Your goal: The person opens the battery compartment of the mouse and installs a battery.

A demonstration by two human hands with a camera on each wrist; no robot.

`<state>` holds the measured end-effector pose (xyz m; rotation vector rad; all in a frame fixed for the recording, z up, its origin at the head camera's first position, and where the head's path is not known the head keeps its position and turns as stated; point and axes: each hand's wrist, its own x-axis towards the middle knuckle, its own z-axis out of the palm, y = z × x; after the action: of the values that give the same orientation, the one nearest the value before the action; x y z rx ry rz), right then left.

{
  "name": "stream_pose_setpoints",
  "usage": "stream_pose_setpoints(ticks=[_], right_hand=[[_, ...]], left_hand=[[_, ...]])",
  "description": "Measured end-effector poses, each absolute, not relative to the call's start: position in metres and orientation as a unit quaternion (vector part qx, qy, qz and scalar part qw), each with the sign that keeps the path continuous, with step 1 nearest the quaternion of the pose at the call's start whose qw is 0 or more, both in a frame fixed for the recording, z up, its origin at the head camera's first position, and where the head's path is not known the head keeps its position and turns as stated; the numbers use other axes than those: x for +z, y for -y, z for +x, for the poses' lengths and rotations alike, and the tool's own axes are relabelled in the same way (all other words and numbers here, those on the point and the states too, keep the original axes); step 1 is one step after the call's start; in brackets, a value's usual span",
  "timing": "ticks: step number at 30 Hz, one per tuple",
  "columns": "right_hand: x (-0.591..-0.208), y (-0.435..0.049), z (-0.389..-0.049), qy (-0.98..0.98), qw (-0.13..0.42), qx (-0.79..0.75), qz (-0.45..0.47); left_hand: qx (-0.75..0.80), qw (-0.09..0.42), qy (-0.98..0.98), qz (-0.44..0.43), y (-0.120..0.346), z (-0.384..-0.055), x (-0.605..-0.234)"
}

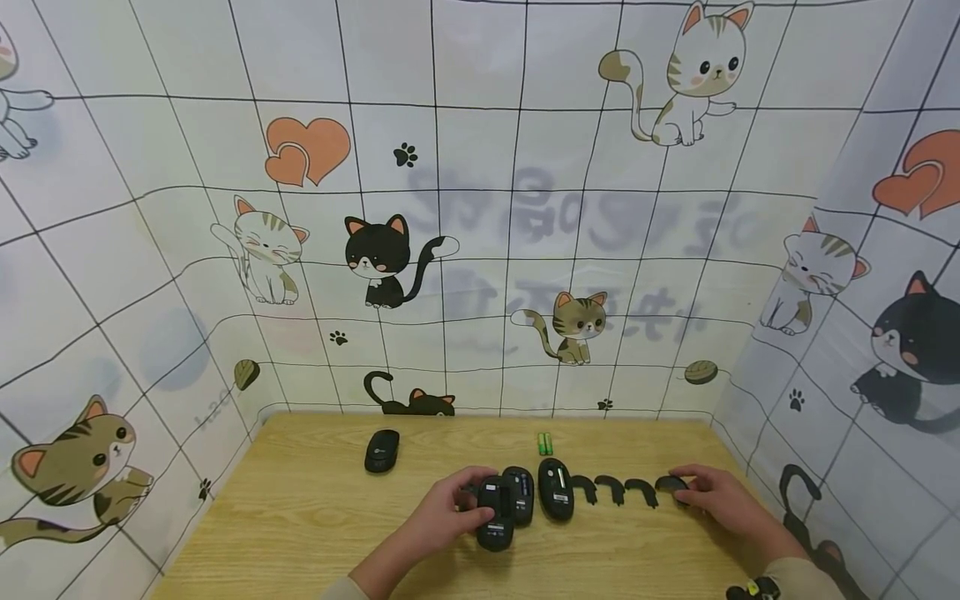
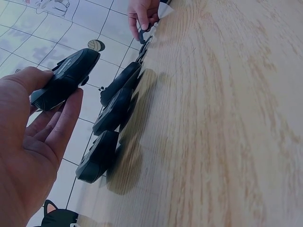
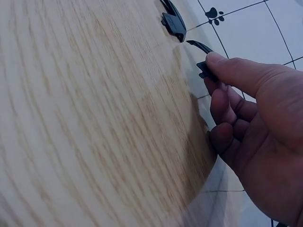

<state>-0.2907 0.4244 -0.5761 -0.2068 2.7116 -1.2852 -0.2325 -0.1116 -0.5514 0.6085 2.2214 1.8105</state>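
My left hand (image 1: pixel 453 508) grips a black computer mouse (image 1: pixel 495 521) underside up, thumb on the near side and fingers behind; the left wrist view shows this mouse (image 2: pixel 68 78) raised above the table. Two overturned mice lie just to its right: one mouse (image 1: pixel 522 492) partly covered by the held one, another mouse (image 1: pixel 556 489) with a battery in its open bay. At the right end of a row of curved black covers, my right hand (image 1: pixel 716 496) pinches a battery cover (image 1: pixel 670 483) between thumb and fingers. Close beside that cover lies another cover (image 3: pixel 174 23).
Three loose covers (image 1: pixel 611 489) sit in line between the mice and my right hand. Two green batteries (image 1: pixel 544 443) lie behind the mice. A right-side-up mouse (image 1: pixel 382 450) rests at the back left. A cat-patterned sheet (image 1: pixel 480 250) surrounds the wooden table (image 1: pixel 315 517).
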Motion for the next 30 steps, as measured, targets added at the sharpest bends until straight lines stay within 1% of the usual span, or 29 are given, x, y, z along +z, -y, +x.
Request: stream_pose_setpoints(ticks=[11,19,30], right_hand=[[-0.5768,-0.4223,-0.2941,-0.903,0.074,-0.417,-0.071],[-0.576,-0.4169,-0.296,-0.916,0.054,-0.393,-0.062],[-0.5732,-0.4148,-0.2932,-0.926,0.046,-0.369,-0.066]], left_hand=[[0.612,0.103,-0.755,0.209,0.112,-0.2311,-0.5502],[0.615,0.105,-0.752,0.212,0.1122,-0.2312,-0.5502],[0.618,0.105,-0.751,0.206,0.1106,-0.2296,-0.5482]])
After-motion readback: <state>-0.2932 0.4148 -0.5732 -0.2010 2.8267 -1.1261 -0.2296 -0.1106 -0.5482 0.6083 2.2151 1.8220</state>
